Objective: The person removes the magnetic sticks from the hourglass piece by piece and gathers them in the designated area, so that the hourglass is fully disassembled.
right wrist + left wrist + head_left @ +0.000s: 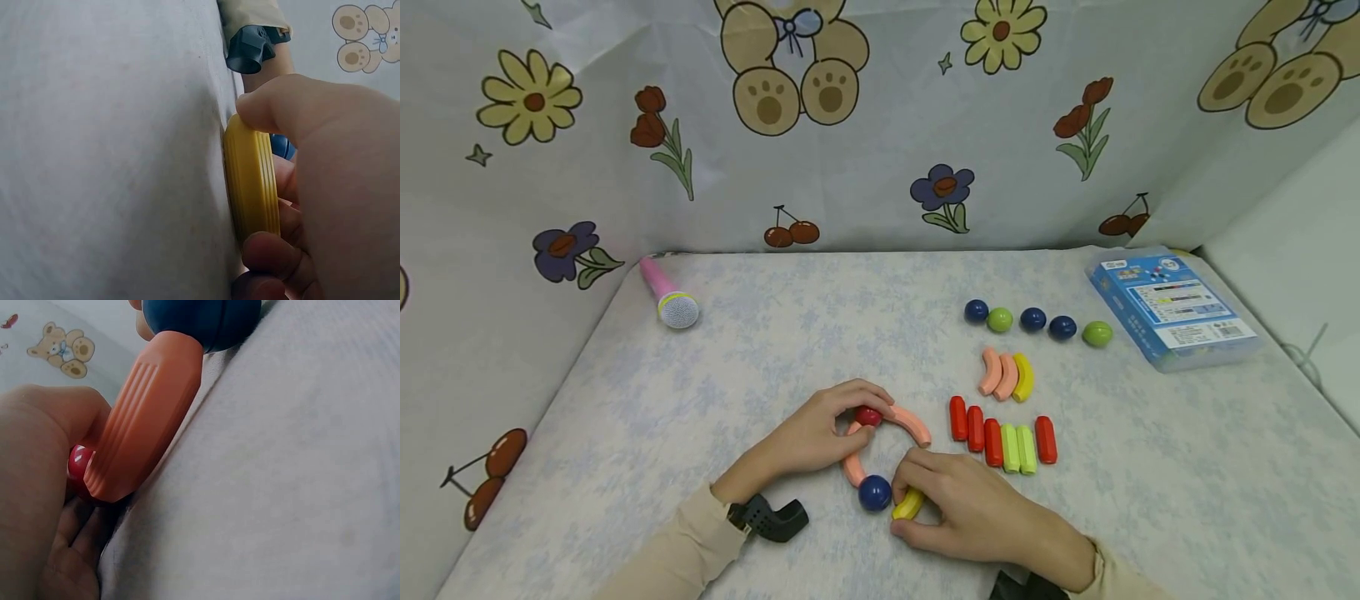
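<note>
My left hand (816, 429) grips a red ball (868, 416) between thumb and fingers. Two curved pink rods meet that ball: one rod (912, 425) reaches right, the other rod (852, 468) runs down to a dark blue ball (875, 493). In the left wrist view the lower pink rod (150, 419) touches the blue ball (206, 322). Just right of the blue ball, my right hand (977, 510) pinches a curved yellow rod (908, 505) by its ends, thumb at one end and fingers at the other, as the right wrist view shows.
Right of the hands lie straight red rods (975, 428) and light green rods (1018, 450), curved pink rods (1000, 375) with a yellow one (1023, 377), and a row of blue and green balls (1032, 320). A blue box (1180, 308) sits back right, a pink toy microphone (670, 296) back left.
</note>
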The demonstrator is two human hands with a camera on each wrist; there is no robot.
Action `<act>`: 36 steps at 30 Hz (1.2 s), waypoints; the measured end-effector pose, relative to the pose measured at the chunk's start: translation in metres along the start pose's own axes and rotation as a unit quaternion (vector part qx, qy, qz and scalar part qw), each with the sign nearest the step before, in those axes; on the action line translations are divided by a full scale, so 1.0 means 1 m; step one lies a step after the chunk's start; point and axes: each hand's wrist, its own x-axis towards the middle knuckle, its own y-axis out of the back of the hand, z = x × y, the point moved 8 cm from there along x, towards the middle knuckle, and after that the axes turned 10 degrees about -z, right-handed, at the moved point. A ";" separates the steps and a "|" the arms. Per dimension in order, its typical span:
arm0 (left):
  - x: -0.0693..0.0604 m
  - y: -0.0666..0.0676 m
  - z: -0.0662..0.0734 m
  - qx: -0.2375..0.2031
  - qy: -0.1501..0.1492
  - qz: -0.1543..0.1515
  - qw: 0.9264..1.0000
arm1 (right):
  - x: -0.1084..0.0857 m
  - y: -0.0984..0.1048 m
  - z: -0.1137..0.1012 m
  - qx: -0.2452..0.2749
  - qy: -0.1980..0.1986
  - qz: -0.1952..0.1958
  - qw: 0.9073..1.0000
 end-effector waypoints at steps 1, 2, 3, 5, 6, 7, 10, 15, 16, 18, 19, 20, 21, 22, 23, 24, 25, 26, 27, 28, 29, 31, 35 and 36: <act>0.000 0.000 0.000 0.000 0.000 0.000 1.000 | 0.000 0.000 0.000 0.000 0.000 0.000 1.000; 0.000 0.000 0.000 0.000 -0.001 0.001 1.000 | 0.000 0.000 0.000 -0.001 0.001 0.001 1.000; 0.000 0.000 0.000 0.000 -0.001 0.001 1.000 | 0.000 0.000 0.000 -0.003 0.001 0.001 1.000; 0.000 -0.001 0.000 0.001 -0.001 0.001 1.000 | 0.000 0.000 0.000 -0.004 0.002 0.002 1.000; 0.000 -0.001 0.000 0.001 -0.001 0.001 1.000 | 0.000 0.000 0.000 -0.004 0.002 0.002 1.000; -0.001 -0.001 0.000 0.001 -0.001 0.002 1.000 | 0.000 0.000 0.000 -0.006 0.003 0.003 1.000; -0.001 -0.001 0.000 0.000 -0.001 0.002 1.000 | 0.000 -0.001 0.000 -0.004 0.003 0.002 1.000; -0.001 -0.001 -0.001 -0.002 0.002 0.002 1.000 | 0.000 -0.002 0.000 -0.002 0.005 0.007 1.000; 0.000 -0.001 -0.001 -0.003 0.002 0.002 1.000 | 0.000 -0.002 0.000 -0.003 0.007 0.010 1.000; -0.001 -0.001 0.000 -0.005 0.002 0.002 1.000 | 0.000 -0.002 -0.001 -0.006 0.014 0.018 1.000; -0.001 -0.001 0.000 -0.005 0.002 0.002 1.000 | 0.000 -0.002 -0.002 -0.008 0.018 0.022 1.000; -0.001 -0.001 0.000 -0.006 0.003 0.002 1.000 | 0.000 -0.002 -0.002 -0.010 0.021 0.026 0.999; -0.001 -0.001 0.000 -0.007 0.003 0.002 1.000 | 0.000 -0.002 -0.003 -0.011 0.023 0.028 0.999; -0.001 -0.001 0.000 -0.007 0.002 0.001 1.000 | 0.000 -0.002 -0.003 -0.012 0.024 0.030 0.999; -0.001 -0.001 0.000 -0.008 0.003 0.001 1.000 | 0.000 -0.003 -0.003 -0.014 0.025 0.032 0.999; -0.001 -0.001 0.000 -0.008 0.003 0.001 1.000 | 0.000 -0.003 -0.003 -0.014 0.024 0.033 0.999; -0.001 -0.001 0.000 -0.007 0.003 0.001 1.000 | 0.000 -0.003 -0.003 -0.015 0.024 0.034 0.999; -0.001 -0.001 0.000 -0.007 0.003 0.001 1.000 | 0.000 -0.003 -0.002 -0.016 0.022 0.034 0.999; -0.001 -0.001 -0.001 -0.007 0.003 0.001 1.000 | 0.000 -0.003 -0.002 -0.017 0.022 0.035 0.999; -0.001 -0.001 -0.001 -0.006 0.003 0.001 1.000 | 0.000 -0.003 -0.002 -0.018 0.021 0.036 0.999; -0.001 -0.001 -0.001 -0.005 0.002 0.000 1.000 | 0.001 -0.004 -0.002 -0.018 0.020 0.036 0.999; -0.001 -0.001 -0.002 -0.003 0.002 0.000 1.000 | 0.000 -0.004 -0.001 -0.018 0.018 0.038 0.999; -0.001 -0.001 -0.001 0.000 -0.001 -0.001 1.000 | 0.000 -0.003 0.000 -0.019 0.015 0.042 0.999; 0.000 -0.001 -0.001 0.001 -0.001 -0.001 1.000 | 0.000 -0.003 0.000 -0.019 0.014 0.043 0.999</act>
